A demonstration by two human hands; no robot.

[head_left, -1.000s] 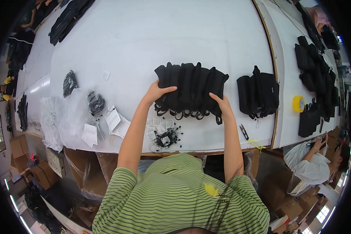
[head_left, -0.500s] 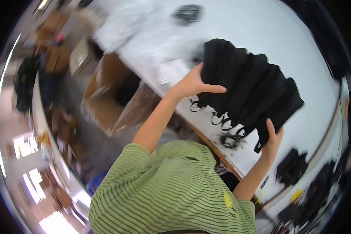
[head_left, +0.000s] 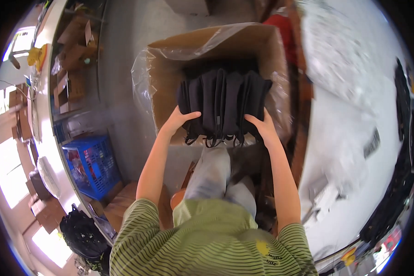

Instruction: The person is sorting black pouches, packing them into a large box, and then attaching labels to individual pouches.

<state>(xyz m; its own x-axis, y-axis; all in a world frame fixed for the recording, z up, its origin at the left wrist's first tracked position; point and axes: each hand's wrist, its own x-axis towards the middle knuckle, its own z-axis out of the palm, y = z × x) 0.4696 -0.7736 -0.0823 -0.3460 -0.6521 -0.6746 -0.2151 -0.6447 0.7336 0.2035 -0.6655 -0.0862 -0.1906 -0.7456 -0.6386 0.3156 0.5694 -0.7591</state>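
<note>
Trainee: Where is the row of black fabric pieces [head_left: 221, 103], and how is it held?

Instructor: It is above the carton [head_left: 232, 39], over the near edge of the opening. The left hand [head_left: 177, 120] and the right hand [head_left: 263, 124] clamp its opposite ends. Both hands are part-closed, thumbs on the near face; most of the other fingers are hidden.

Trainee: What does good handling require?

Instructor: In my judgement, equal inward pressure. Too little may let the middle pieces slip; too much may buckle the row. Hold both ends level.

Trainee: Which points need checking?

Instructor: The loops [head_left: 214, 141] hang at the near side and could snag on the carton's near edge. The clear liner [head_left: 142, 76] spills over the left edge and should be clear of the fingers. On the right, the counter's edge [head_left: 307, 147] runs near the carton; allow the right forearm room.
</note>
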